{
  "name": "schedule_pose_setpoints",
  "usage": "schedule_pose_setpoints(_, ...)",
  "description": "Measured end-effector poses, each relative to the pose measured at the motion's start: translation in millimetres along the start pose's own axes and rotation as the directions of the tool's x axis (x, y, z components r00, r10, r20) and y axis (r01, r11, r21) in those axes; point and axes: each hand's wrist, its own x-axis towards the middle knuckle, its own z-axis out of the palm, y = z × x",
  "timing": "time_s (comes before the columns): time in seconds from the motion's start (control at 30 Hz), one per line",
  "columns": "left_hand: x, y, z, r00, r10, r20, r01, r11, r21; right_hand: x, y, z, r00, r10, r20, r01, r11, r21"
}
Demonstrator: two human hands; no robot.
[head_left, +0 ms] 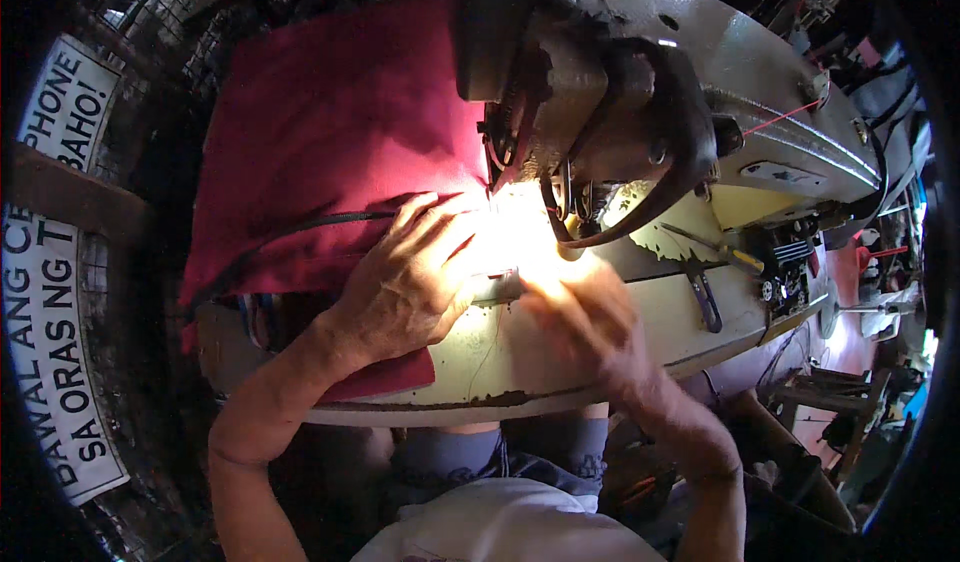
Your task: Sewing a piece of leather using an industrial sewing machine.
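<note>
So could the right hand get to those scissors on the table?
Probably yes. The right hand is blurred beside the needle, and the scissors lie just past it on the bare table, with nothing between them.

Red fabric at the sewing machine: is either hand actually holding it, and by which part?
The left hand presses flat on the red fabric near its edge by the needle, not gripping. The right hand is blurred; its hold cannot be told.

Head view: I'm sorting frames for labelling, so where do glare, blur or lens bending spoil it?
Head view: lamp glare whitens the spot between the left hand and the grey sewing machine; the right hand is motion-blurred; the cream table edge bows; the rim falls dark; the crimson cloth stays clear.
</note>
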Motion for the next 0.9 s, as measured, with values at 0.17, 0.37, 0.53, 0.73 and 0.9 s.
schedule_pose_setpoints(0.17, 0, -1, 0, 0.998, -0.043, -0.041, 0.038, 0.992, -0.117, -12, -42, -3, 0.927, -0.253, 0.278, 0.151, 0.928, 0.341)
schedule_pose_setpoints(0.37, -1, 2, -1, 0.994, -0.095, -0.049, 0.082, 0.973, -0.218, 11, 55, -30, 0.889, 0.113, 0.444, -0.026, 0.98, -0.198)
schedule_pose_setpoints(0.53, -3, -1, 3, 0.995, -0.077, -0.056, 0.064, 0.977, -0.203, 22, 71, -30, 0.959, 0.198, 0.205, -0.151, 0.963, -0.226)
schedule_pose_setpoints(0.73, -8, -3, 8, 0.999, 0.006, -0.05, -0.01, 0.997, -0.081, 8, 21, -11, 0.996, 0.063, 0.061, -0.061, 0.998, -0.026)
schedule_pose_setpoints(0.9, -9, -1, 8, 0.998, 0.0, -0.066, -0.003, 0.998, -0.058, 13, 16, -4, 0.968, 0.158, 0.197, -0.175, 0.982, 0.071)
